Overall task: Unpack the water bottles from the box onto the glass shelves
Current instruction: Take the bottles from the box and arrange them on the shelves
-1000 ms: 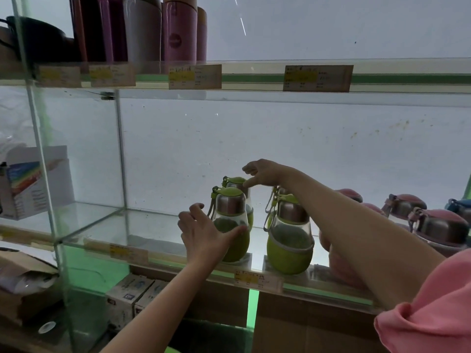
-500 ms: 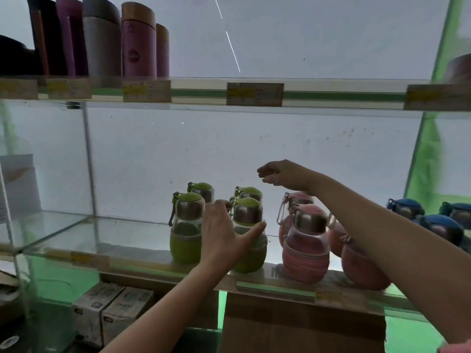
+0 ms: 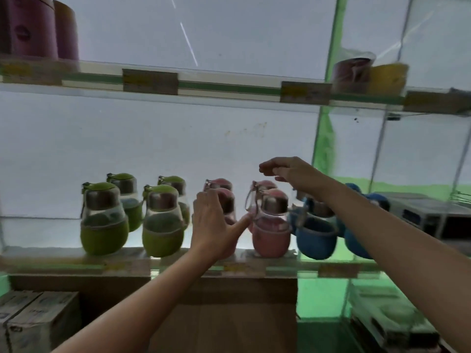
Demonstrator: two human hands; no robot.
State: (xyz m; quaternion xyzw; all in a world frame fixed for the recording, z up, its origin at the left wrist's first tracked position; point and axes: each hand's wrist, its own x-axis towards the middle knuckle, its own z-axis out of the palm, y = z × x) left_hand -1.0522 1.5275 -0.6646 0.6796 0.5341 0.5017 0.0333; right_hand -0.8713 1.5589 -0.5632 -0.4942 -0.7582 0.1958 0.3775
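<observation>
Green bottles (image 3: pixel 103 230) stand in two rows at the left of the glass shelf (image 3: pixel 38 253), pink bottles (image 3: pixel 271 233) in the middle and blue bottles (image 3: pixel 316 238) to the right. My left hand (image 3: pixel 216 225) lies against the front left pink bottle (image 3: pixel 225 197). Its fingers point up and its thumb is spread toward the neighbouring pink one, and most of that bottle is hidden behind it. My right hand (image 3: pixel 288 171) hovers above the rear pink bottles with loosely curled fingers and holds nothing.
An upper glass shelf (image 3: pixel 229 86) carries tall tumblers (image 3: pixel 33 29) at the left and round containers (image 3: pixel 369 75) at the right. Cardboard boxes (image 3: pixel 38 319) sit below left. A brown panel (image 3: pixel 224 314) runs under the shelf. Grey boxes (image 3: pixel 428 215) stand at the far right.
My view has swung right along the shelf. My left hand has moved from the green bottles to the front pink one. My right hand has stayed raised and travelled right, above the pink bottles.
</observation>
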